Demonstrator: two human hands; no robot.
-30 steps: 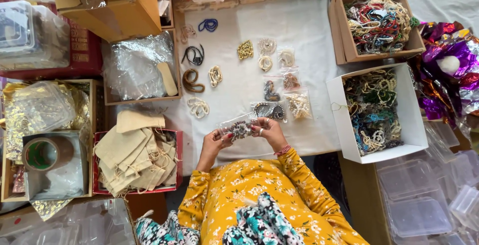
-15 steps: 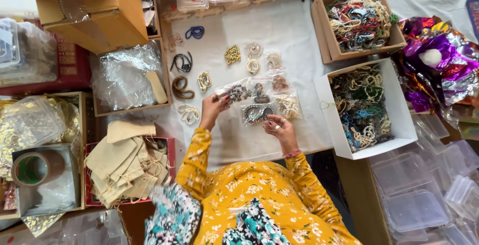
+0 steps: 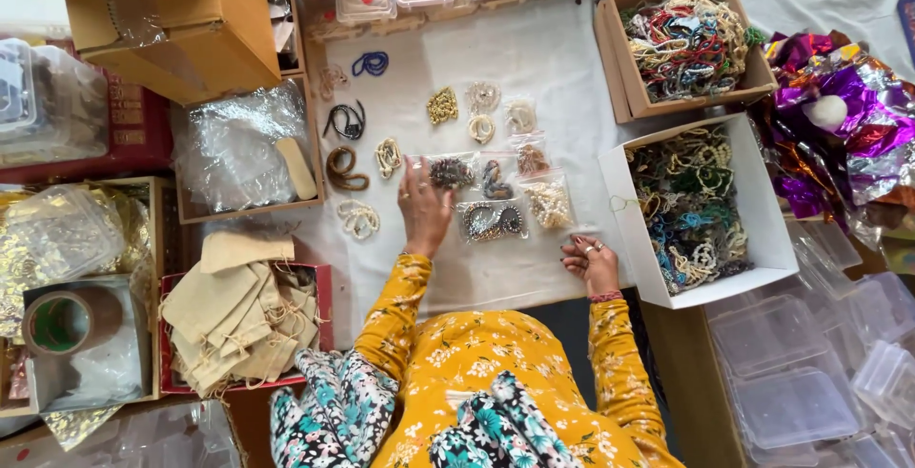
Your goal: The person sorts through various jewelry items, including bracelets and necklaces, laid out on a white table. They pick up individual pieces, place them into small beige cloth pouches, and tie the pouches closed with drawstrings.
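The left hand (image 3: 423, 206) lies flat with open fingers beside a small clear bag of beads (image 3: 451, 172) on the white counter (image 3: 562, 68), while the right hand (image 3: 589, 260) rests loosely open and empty nearby.

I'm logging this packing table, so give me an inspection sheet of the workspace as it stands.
Surface: white cloth, jewellery laid in rows.
Job's things: clear bag of dark beads among other small bagged pieces.
Clutter: white box and brown box of tangled beads; cloth pouches; tape roll.
Hands: left hand flat beside the bag; right hand resting on the cloth, empty.
Cables: nothing seen.
Surroundings: empty plastic cases, foil wrap.
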